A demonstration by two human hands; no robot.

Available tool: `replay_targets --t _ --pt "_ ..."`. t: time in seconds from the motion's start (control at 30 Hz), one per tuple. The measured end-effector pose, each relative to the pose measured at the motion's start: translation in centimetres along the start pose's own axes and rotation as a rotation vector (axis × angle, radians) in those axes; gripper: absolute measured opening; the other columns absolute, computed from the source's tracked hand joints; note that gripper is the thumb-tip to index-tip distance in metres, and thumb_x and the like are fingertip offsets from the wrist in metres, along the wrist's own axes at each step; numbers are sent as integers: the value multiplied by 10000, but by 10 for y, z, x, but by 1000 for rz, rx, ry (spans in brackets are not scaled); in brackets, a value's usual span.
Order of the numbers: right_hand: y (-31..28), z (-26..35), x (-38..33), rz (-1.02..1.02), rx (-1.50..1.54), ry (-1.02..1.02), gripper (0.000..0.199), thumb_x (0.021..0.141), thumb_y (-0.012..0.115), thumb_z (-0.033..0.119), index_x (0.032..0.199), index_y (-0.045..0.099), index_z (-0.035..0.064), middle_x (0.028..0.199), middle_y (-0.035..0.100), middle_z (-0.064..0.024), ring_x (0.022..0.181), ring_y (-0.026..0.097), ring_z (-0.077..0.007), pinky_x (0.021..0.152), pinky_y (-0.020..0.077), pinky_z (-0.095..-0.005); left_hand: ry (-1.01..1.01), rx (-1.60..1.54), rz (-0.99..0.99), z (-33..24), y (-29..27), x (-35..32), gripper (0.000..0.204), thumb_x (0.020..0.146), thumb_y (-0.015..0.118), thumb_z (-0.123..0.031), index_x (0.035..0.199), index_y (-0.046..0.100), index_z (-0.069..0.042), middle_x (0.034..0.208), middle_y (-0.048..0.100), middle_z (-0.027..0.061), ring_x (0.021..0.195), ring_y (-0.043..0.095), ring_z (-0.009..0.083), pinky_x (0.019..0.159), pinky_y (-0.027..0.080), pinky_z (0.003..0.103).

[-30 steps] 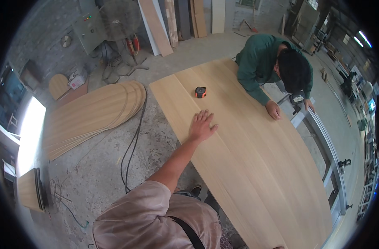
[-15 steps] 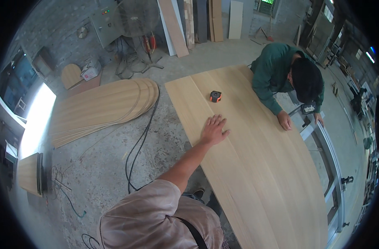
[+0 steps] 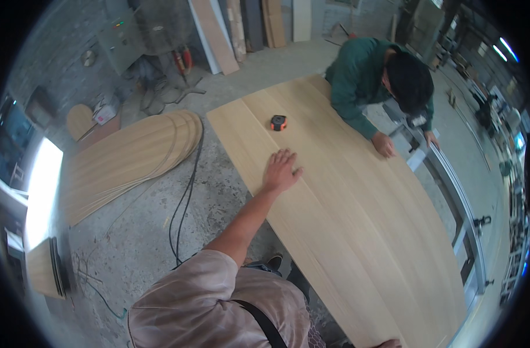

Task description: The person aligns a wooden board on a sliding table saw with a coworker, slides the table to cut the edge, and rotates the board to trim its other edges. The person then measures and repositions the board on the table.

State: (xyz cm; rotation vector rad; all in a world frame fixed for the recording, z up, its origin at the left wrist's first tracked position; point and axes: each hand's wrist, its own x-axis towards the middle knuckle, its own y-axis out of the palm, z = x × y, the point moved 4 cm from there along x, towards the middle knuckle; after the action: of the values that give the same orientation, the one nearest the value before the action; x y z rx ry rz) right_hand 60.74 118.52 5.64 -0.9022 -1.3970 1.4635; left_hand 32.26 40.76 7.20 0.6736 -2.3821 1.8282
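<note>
A large curved wooden board (image 3: 334, 209) with light wood grain stretches out in front of me. My left hand (image 3: 282, 171) lies flat on it near its left edge, thumb spread, holding nothing. Just beyond the fingertips a black and orange tape measure (image 3: 279, 122) sits on the board, apart from the hand. Only a sliver of my right hand (image 3: 389, 344) shows, at the board's near end by the lower edge of the view; its fingers are mostly cut off.
Across the board a person in a green top (image 3: 357, 81) leans over, one hand on it, beside a metal frame (image 3: 459, 194). Several rounded panels (image 3: 137, 151) lie stacked at left. Black cables (image 3: 186, 200) run over the floor. A stand fan's base (image 3: 183, 91) is behind.
The view has shifted, so the board and tape measure sit further left and higher. My right hand has come into view at the lower edge. My left hand stays flat on the board.
</note>
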Motion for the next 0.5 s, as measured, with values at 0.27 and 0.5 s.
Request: replay_targets --t 0.27,0.5 --pt "22 -4 12 -183 235 -62 538 842 532 351 1213 596 -33 1175 604 -270 1096 561 -434 965 421 -500 165 66 -126 1 -1 9 577 868 629 -421 1272 581 -11 1338 550 199 1319 450 311 1114 315 453" --pt "-23 3 -9 -227 79 -11 684 867 523 549 1331 556 48 1410 480 -229 1310 445 -364 1100 338 -451 381 -30 137 -29 11 10 697 902 562 -518 1454 419 -117 1548 303 182 1437 275 335 1166 219 483"
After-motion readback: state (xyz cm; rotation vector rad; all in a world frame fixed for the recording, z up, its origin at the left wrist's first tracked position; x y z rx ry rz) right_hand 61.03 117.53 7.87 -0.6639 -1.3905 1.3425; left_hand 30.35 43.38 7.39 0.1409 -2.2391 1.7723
